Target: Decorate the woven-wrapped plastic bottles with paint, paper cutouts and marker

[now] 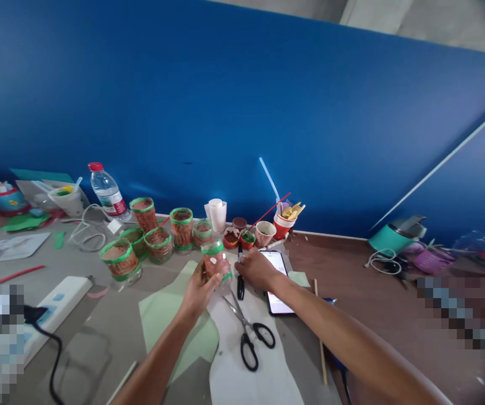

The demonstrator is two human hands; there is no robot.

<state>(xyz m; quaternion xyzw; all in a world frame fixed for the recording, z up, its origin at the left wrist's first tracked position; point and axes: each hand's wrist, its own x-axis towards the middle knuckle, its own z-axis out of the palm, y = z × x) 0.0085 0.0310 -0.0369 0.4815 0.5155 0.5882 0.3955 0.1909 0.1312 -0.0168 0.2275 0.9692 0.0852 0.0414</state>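
Note:
My left hand (200, 289) is wrapped round a small clear jar (216, 263) with brown paint on its side, green bands and a couple of white spots. Close to its right, the fingers of my right hand (253, 269) are pinched over the middle of a black marker pen (240, 288), which lies pointing away from me. Below the jar, black-handled scissors (248, 332) rest slightly spread on white paper (250, 382). A phone (282, 304) with a lit screen lies partly under my right wrist. Green paper (158, 309) is beneath my left forearm.
Several brown-and-green painted jars (119, 261) stand at the back left, near a water bottle (109, 194). Small paint cups (248, 239) and a cup of wooden pieces (284, 225) line the wall. A power strip (57, 315) lies left, a wooden stick (321, 337) right.

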